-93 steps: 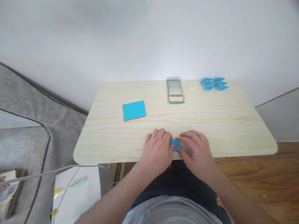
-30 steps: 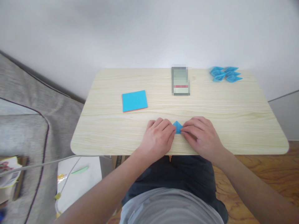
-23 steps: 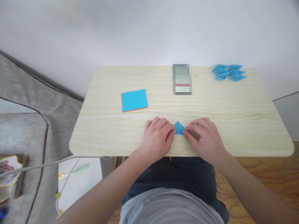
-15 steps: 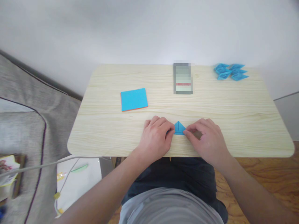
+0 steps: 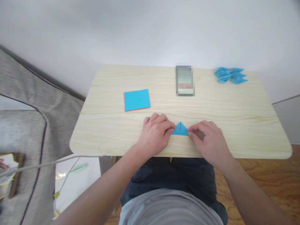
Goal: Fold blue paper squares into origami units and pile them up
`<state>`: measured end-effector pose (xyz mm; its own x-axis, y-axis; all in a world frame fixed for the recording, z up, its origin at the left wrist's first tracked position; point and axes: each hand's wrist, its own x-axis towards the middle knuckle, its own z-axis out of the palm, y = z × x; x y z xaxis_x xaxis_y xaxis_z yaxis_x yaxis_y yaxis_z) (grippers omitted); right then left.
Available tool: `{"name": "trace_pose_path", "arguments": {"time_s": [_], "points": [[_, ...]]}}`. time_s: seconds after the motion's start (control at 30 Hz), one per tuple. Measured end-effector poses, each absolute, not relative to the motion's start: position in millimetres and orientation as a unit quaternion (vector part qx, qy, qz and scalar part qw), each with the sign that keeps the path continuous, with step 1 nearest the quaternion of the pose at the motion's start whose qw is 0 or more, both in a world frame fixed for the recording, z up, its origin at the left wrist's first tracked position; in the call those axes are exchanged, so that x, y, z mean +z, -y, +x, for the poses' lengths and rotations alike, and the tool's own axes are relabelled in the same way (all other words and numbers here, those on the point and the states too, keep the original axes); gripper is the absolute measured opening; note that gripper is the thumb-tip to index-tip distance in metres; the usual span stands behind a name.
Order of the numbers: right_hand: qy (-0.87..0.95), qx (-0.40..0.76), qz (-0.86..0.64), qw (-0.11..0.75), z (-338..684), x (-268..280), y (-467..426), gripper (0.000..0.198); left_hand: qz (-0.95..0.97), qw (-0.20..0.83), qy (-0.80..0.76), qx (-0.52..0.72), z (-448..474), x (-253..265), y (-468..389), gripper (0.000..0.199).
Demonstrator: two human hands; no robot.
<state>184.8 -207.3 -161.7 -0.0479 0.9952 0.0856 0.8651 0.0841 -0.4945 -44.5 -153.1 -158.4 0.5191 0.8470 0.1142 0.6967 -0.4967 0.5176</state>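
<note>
A small blue folded paper (image 5: 180, 128) lies near the table's front edge, its peak pointing away from me and a dark line running down from the tip. My left hand (image 5: 156, 132) is closed, thumb and forefinger pinching the paper at its left side. On the other side, my right hand (image 5: 209, 142) pinches the right corner between thumb and forefinger. The fingertips cover parts of both ends. Farther back on the left is a stack of blue paper sheets (image 5: 137, 100) with a reddish edge below.
A blurred phone-like device (image 5: 185, 80) lies at the back of the wooden table (image 5: 105, 131). Several folded blue paper pieces (image 5: 231, 75) sit in the back right corner. A wall (image 5: 150, 34) rises behind, a grey sofa (image 5: 58, 122) stands left, and a cable (image 5: 65, 160) crosses below.
More of the paper's left lower edge shows now, as my left fingers have shifted along it. My right hand has moved slightly right with the corner. The whole view has shifted a little.
</note>
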Motion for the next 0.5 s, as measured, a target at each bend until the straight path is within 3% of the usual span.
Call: {"name": "trace_pose_path", "arguments": {"time_s": [0.23,0.37,0.5], "points": [[0.697,0.085,-0.681,0.206,172,-162,214,0.003,0.861,0.229,-0.416,0.184,-51,-157,145,0.022],[0.688,0.034,-0.694,0.21,154,-163,212,0.023,0.864,0.226,-0.411,0.181,-52,-155,145,0.021],[0.69,0.049,-0.687,0.223,145,-168,210,0.021,0.863,0.227,-0.413,0.181,-52,-155,145,0.018]]}}
